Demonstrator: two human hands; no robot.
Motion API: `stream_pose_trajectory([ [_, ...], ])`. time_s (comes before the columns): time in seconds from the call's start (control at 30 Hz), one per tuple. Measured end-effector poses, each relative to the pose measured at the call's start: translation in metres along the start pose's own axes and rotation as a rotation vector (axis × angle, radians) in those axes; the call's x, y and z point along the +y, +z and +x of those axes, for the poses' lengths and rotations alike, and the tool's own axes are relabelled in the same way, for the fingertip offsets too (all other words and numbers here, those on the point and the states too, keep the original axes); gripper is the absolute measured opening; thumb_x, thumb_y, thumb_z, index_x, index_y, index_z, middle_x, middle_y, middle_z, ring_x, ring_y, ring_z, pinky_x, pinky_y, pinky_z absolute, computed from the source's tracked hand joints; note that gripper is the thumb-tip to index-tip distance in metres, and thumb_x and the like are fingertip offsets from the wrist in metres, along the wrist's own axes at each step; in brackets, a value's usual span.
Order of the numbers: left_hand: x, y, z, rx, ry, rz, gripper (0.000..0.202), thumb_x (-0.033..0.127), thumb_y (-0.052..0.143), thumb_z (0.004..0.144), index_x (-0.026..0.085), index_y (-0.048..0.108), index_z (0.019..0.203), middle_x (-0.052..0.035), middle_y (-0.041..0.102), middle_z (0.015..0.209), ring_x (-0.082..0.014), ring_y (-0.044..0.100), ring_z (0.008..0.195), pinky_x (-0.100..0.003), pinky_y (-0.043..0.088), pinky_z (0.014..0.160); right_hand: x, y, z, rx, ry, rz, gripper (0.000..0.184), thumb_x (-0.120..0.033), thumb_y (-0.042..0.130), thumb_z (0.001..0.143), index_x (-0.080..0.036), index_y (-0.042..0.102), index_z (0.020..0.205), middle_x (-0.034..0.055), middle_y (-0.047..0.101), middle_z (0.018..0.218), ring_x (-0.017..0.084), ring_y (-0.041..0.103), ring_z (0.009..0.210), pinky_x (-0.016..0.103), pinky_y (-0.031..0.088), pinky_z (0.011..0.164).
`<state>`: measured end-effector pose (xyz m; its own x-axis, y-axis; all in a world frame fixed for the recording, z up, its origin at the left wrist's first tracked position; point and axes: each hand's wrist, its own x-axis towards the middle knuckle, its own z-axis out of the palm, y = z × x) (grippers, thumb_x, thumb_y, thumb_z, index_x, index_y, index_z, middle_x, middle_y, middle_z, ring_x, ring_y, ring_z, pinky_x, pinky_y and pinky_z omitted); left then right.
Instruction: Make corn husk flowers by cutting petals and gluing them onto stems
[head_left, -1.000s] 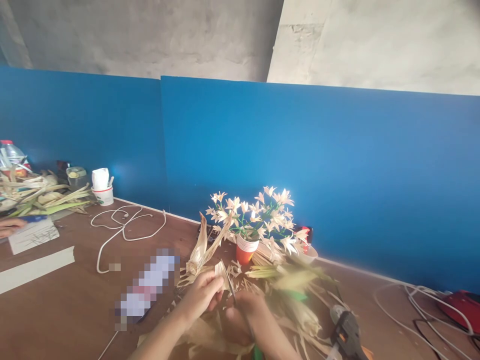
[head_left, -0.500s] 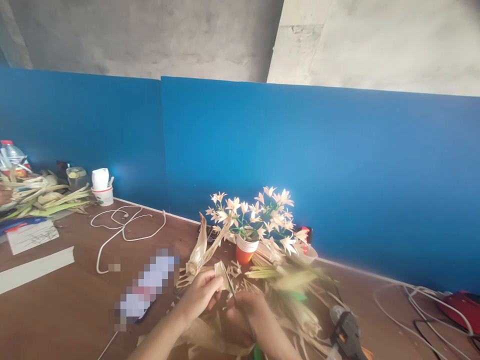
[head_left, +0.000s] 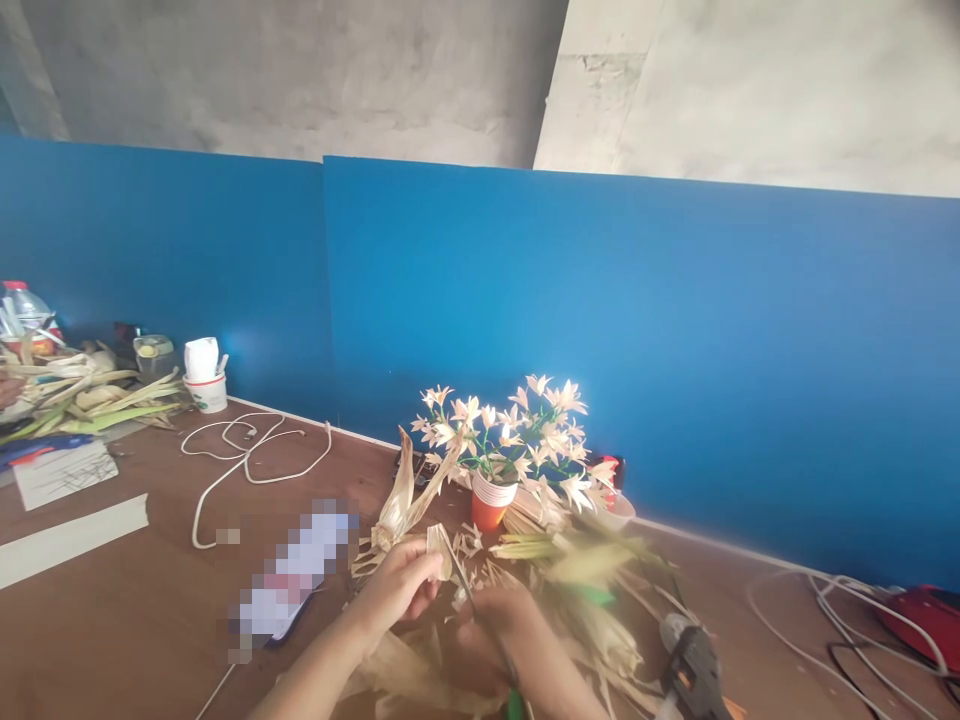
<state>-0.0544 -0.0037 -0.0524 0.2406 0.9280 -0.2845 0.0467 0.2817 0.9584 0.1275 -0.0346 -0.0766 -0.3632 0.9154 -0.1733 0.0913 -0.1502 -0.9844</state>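
My left hand (head_left: 397,590) pinches a small pale piece of corn husk (head_left: 439,552) between thumb and fingers. My right hand (head_left: 495,625) is closed around scissors (head_left: 459,575), whose thin dark blade runs up along the right edge of that piece. Something green shows at the lower end of the scissors, and the fingers on them are partly blurred. Beneath both hands lie loose husk (head_left: 420,675) and small scraps. Just beyond them, a red and white paper cup (head_left: 491,505) holds many husk flowers (head_left: 555,430) on green stems.
A dark glue gun (head_left: 696,675) lies at the right among husks (head_left: 607,630). To the left are a phone (head_left: 296,580) with a pixelated screen, a white cable (head_left: 244,455) and a paper strip (head_left: 75,540). A blue partition (head_left: 637,330) stands behind. Another person's hand (head_left: 9,388) shows far left.
The husk piece in my left hand has tilted slightly and shifted a little left. My right hand and the scissors have moved only slightly.
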Motion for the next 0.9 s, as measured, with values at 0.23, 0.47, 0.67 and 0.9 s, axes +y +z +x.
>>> stream_pose_trajectory([
  [0.23,-0.002,-0.002,0.003,0.011,0.011,-0.019,0.032,0.050,0.059,0.066,0.019,0.050,0.064,0.0069,0.052,0.050,-0.0046,0.036,0.036,-0.018,0.016,0.039,-0.001,-0.005,0.001,-0.024,0.037,0.017,0.054,-0.060,0.079,0.054,-0.014,0.070,0.079,-0.0054,0.045,0.043,0.008,0.038,0.036,0.022,0.032,0.036],
  [0.47,0.005,0.000,-0.001,0.104,0.082,-0.107,0.029,0.043,0.062,0.064,0.019,0.047,0.062,0.0081,0.050,0.049,-0.0031,0.033,0.036,-0.017,0.012,0.040,0.003,-0.008,0.002,-0.014,0.034,0.022,0.053,-0.060,0.080,0.053,-0.014,0.067,0.076,-0.0068,0.043,0.041,0.007,0.036,0.035,0.021,0.031,0.035],
  [0.67,0.006,0.003,-0.003,0.145,0.080,-0.142,0.029,0.043,0.064,0.061,0.019,0.049,0.060,0.0055,0.055,0.050,-0.0029,0.032,0.035,-0.018,0.011,0.040,0.003,-0.010,0.002,-0.025,0.044,0.022,0.054,-0.059,0.080,0.054,-0.014,0.068,0.082,-0.0069,0.046,0.044,0.007,0.037,0.034,0.020,0.031,0.035],
  [0.9,0.005,0.002,-0.003,0.126,0.066,-0.184,0.030,0.041,0.066,0.062,0.018,0.047,0.061,0.0071,0.051,0.048,-0.0013,0.030,0.034,-0.017,0.008,0.040,-0.005,-0.015,0.000,-0.046,0.052,-0.034,0.053,-0.063,0.072,0.063,-0.013,0.069,0.080,-0.0045,0.049,0.046,0.009,0.044,0.039,0.021,0.035,0.037],
])
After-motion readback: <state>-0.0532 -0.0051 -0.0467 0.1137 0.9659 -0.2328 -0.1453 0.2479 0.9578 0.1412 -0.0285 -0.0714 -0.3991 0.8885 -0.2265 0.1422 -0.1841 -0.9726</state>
